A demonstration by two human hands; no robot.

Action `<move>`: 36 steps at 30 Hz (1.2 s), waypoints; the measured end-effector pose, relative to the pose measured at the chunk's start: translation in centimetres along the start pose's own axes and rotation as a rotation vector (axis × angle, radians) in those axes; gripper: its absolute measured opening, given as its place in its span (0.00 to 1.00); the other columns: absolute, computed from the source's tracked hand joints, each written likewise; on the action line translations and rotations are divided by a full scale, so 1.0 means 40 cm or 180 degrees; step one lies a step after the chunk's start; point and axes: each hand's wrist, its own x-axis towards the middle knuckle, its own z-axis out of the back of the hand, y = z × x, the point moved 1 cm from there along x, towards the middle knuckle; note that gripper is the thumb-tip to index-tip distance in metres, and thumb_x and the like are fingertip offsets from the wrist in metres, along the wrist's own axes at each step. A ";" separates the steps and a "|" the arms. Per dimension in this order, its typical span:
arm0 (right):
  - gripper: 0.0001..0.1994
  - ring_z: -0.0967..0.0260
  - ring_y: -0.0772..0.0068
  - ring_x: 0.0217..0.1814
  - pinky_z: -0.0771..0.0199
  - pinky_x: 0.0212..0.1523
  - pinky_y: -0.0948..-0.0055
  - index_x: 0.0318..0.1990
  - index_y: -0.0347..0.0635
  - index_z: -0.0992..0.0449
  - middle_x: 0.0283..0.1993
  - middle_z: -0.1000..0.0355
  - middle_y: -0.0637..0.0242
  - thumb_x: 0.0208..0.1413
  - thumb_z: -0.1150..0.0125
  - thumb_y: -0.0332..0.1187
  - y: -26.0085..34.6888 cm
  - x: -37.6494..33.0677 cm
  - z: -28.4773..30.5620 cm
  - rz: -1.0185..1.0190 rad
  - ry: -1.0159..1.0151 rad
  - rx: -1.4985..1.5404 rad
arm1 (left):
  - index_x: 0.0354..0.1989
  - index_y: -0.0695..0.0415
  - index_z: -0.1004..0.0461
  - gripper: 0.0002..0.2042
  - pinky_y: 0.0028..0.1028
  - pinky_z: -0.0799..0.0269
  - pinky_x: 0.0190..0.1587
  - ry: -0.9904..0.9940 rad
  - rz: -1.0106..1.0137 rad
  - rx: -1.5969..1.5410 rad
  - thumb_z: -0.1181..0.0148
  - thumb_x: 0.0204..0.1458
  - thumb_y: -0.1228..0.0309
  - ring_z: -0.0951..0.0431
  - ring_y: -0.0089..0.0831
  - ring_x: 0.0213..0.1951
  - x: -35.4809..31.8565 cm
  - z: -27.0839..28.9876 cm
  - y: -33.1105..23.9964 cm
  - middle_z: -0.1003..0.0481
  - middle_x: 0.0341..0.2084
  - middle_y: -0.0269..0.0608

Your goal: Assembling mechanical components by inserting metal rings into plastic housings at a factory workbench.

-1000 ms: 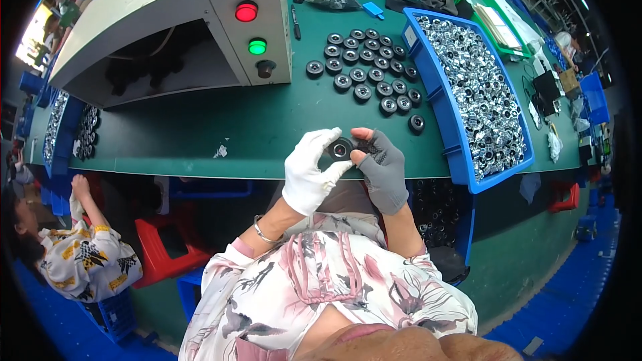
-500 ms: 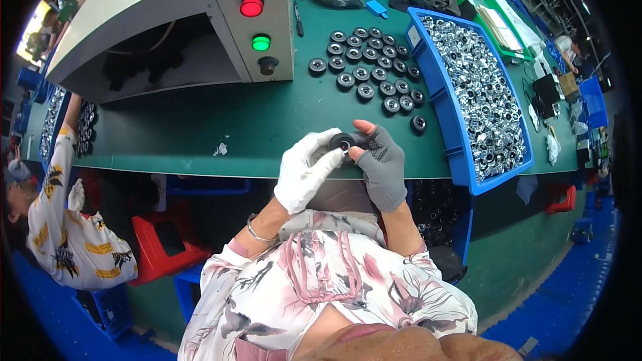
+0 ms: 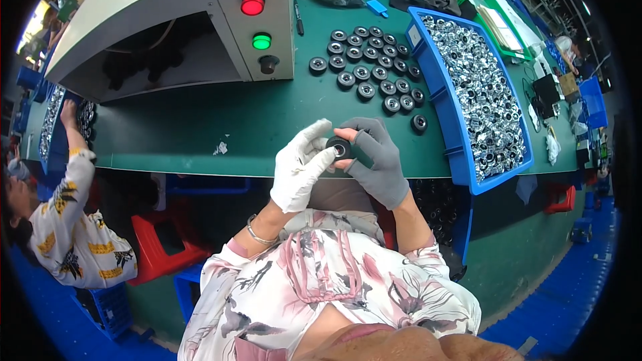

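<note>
A small black round part with a shiny metal centre (image 3: 340, 149) sits pinched between the two gloved hands, just above the near edge of the green desk (image 3: 194, 127). The left hand (image 3: 301, 170), in a white glove, curls its fingers (image 3: 319, 159) around the part's left side, while the right hand (image 3: 378, 160), in a grey glove with bare fingertips, presses its thumb and forefinger against the right side; both hands' fingers are closed on the part, none spread. The part's flat round face, with the metal bore, points up toward the camera, so its axis runs roughly toward the viewer; it has no clear long side. Farther back on the desk lies a cluster of like black parts (image 3: 374, 70), beside a blue bin (image 3: 447, 113) of shiny metal pieces.
</note>
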 end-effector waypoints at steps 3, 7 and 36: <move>0.21 0.31 0.62 0.49 0.29 0.49 0.68 0.48 0.36 0.21 0.49 0.29 0.60 0.45 0.27 0.33 -0.021 -0.007 -0.007 0.0013 0.0046 0.0035 | 0.64 0.69 0.38 0.25 0.22 0.27 0.40 0.0121 0.0311 -0.0606 0.39 0.60 0.74 0.23 0.22 0.37 0.007 0.000 0.003 0.24 0.43 0.44; 0.21 0.32 0.60 0.47 0.28 0.48 0.66 0.46 0.37 0.20 0.48 0.29 0.61 0.44 0.25 0.37 -0.032 -0.019 -0.026 -0.0102 -0.0140 0.0200 | 0.65 0.69 0.39 0.25 0.23 0.28 0.42 0.0199 0.0630 -0.1103 0.41 0.62 0.73 0.24 0.23 0.38 0.008 -0.007 0.002 0.25 0.45 0.44; 0.23 0.31 0.55 0.45 0.28 0.43 0.64 0.46 0.40 0.22 0.43 0.28 0.60 0.35 0.30 0.26 0.010 0.004 -0.001 -0.0020 -0.0048 -0.0889 | 0.53 0.61 0.27 0.16 0.30 0.29 0.52 0.0285 0.0893 -0.1174 0.45 0.65 0.62 0.27 0.23 0.42 0.007 -0.034 0.038 0.25 0.43 0.34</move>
